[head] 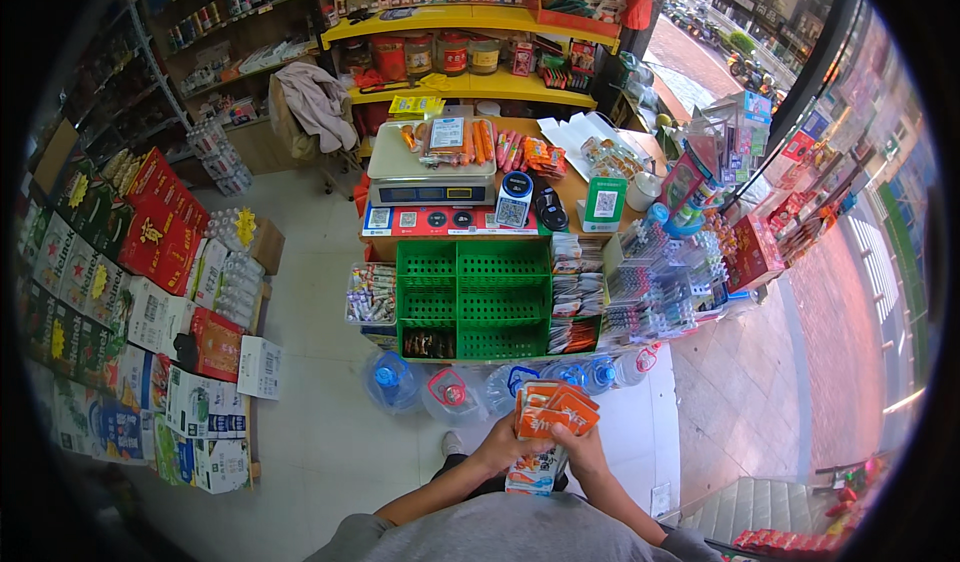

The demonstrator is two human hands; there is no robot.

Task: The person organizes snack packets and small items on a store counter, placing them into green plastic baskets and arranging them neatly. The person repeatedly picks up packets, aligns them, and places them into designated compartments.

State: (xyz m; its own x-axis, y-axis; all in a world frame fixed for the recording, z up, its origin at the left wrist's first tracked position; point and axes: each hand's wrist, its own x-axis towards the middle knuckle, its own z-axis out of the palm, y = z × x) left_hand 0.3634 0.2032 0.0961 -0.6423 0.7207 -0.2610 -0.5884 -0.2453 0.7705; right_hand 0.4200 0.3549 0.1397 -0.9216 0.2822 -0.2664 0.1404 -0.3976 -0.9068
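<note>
A bunch of flat snack packets with orange tops and white lower parts is held upright close to my body. My left hand grips the bunch from its left side. On the other side my right hand clasps it, thumb across the front. Beyond the packets stands a green plastic rack divided into compartments. Similar thin packets stand in its right column. Dark packets lie in the near left compartment, while the other left and middle compartments show bare perforated walls.
Large water bottles stand on the floor below the rack. Behind it, the counter carries a weighing scale with sausages. Toothbrush-like packs crowd the right side. Stacked drink cartons are at left; a paved walkway lies at right.
</note>
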